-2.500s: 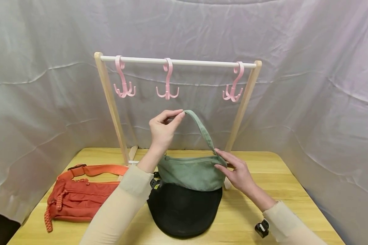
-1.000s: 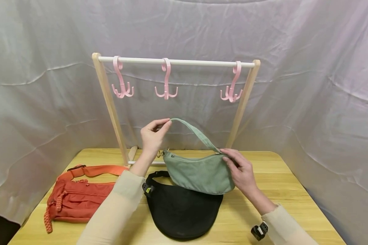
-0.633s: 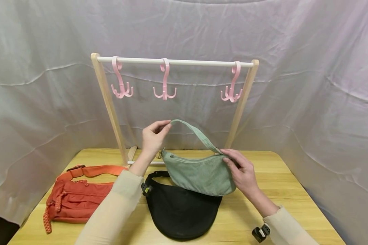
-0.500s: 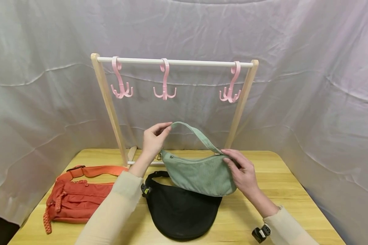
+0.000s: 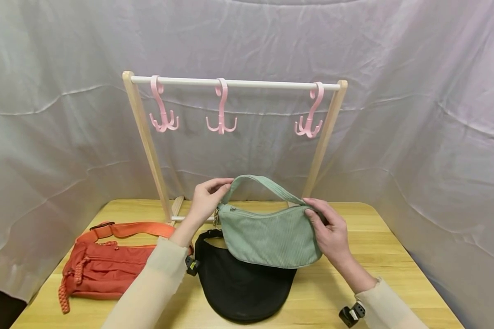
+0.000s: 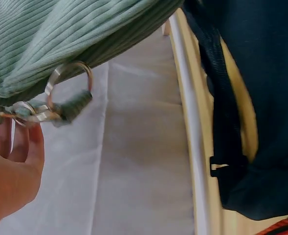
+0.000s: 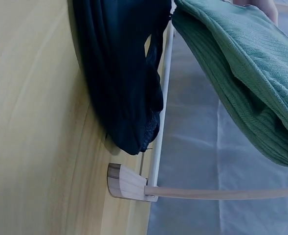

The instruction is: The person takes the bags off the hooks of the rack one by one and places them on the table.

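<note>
A sage-green corduroy shoulder bag (image 5: 267, 237) is held up over the table, overlapping the black bag below it in the head view. My left hand (image 5: 206, 198) pinches its strap (image 5: 267, 183) near the left end, so the strap arches over the zipped top. At the bag's upper right corner, my right hand (image 5: 329, 228) grips the strap end and fabric between thumb and fingers. In the left wrist view a metal ring (image 6: 87, 78) hangs at the green bag's end, close to my left fingertips. The right wrist view shows the bag's ribbed underside (image 7: 232, 98).
On the wooden table (image 5: 354, 274) lie a black curved bag (image 5: 247, 297) and, to its left, an orange-red belt bag (image 5: 107, 269). Behind them stands a wooden rack with a white rail (image 5: 267, 84). Three pink hooks hang from it, one of them central (image 5: 221, 109).
My left hand has come down with the strap, which now arches lower over the bag. The green bag has shifted right and lower, and my right hand has moved slightly right with it.
</note>
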`<state>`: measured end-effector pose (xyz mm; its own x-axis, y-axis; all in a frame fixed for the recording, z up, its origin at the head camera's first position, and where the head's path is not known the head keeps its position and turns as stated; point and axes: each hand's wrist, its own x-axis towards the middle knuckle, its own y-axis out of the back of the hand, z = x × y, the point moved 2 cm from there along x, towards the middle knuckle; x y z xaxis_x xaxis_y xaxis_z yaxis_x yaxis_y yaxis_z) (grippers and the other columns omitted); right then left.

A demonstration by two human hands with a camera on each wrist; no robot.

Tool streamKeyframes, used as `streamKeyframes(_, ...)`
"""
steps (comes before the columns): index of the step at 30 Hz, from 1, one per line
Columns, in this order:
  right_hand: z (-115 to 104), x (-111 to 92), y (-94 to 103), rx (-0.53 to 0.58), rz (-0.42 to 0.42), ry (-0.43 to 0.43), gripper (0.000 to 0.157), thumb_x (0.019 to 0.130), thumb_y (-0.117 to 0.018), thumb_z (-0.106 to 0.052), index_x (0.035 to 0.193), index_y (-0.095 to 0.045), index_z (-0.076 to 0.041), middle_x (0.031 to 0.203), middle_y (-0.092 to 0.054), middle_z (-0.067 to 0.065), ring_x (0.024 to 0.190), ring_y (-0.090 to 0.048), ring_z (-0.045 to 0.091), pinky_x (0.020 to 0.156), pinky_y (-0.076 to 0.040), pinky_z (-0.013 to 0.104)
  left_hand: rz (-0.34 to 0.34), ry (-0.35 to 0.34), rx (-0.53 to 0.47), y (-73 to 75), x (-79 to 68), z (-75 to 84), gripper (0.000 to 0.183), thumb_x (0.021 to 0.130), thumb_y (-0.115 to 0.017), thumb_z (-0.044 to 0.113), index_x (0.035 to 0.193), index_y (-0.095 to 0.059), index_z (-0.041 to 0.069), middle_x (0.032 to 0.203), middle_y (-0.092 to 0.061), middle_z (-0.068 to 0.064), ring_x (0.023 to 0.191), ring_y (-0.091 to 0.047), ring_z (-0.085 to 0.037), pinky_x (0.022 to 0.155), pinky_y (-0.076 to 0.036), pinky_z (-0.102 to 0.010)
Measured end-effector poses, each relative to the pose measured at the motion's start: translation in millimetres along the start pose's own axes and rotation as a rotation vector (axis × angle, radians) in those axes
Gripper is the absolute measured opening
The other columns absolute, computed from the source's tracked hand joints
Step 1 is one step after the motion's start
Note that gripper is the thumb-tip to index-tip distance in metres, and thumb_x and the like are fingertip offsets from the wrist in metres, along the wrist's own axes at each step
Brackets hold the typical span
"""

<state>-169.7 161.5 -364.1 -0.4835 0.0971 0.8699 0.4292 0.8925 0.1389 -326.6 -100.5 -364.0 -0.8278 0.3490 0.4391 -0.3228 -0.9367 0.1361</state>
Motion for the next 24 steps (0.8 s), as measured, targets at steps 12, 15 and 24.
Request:
streamKeyframes(12, 1, -2, 1.5, -0.002, 0.026, -0.011, 0.029, 0.079, -0.060, 0.021, 0.107, -0.064, 0.014, 0.105, -0.064, 0.026, 0.102, -0.062, 0.017, 0.088, -0.048, 0.023, -0.044, 0.052, -0.021, 5.2, -17.1, -11.1, 0.028, 0.094, -0.060, 0.016, 0.119, -0.065, 0.003, 0.106, -0.066, -0.018, 0.089, -0.061, -0.023, 0.073, -0.050, -0.024)
streamKeyframes(15, 1, -2, 2.3, -0.013, 0.032, -0.014, 0.029, 0.080, -0.060, 0.020, 0.107, -0.064, 0.013, 0.105, -0.064, 0.025, 0.102, -0.061, 0.017, 0.088, -0.047, 0.023, -0.055, 0.050, -0.023, 7.1, -19.7, -13.1, 0.030, 0.095, -0.059, 0.018, 0.120, -0.065, 0.003, 0.108, -0.067, -0.016, 0.093, -0.061, -0.023, 0.077, -0.051, -0.025)
streamKeyframes(24, 4, -4, 4.2, -0.012, 0.052, -0.046, 0.029, 0.080, -0.059, 0.021, 0.108, -0.063, 0.014, 0.105, -0.064, 0.026, 0.102, -0.061, 0.016, 0.088, -0.047, 0.021, -0.093, 0.054, -0.022, 11.3, -25.6, -15.5, 0.031, 0.094, -0.061, 0.021, 0.121, -0.065, 0.007, 0.114, -0.067, -0.011, 0.101, -0.062, -0.014, 0.085, -0.051, -0.028)
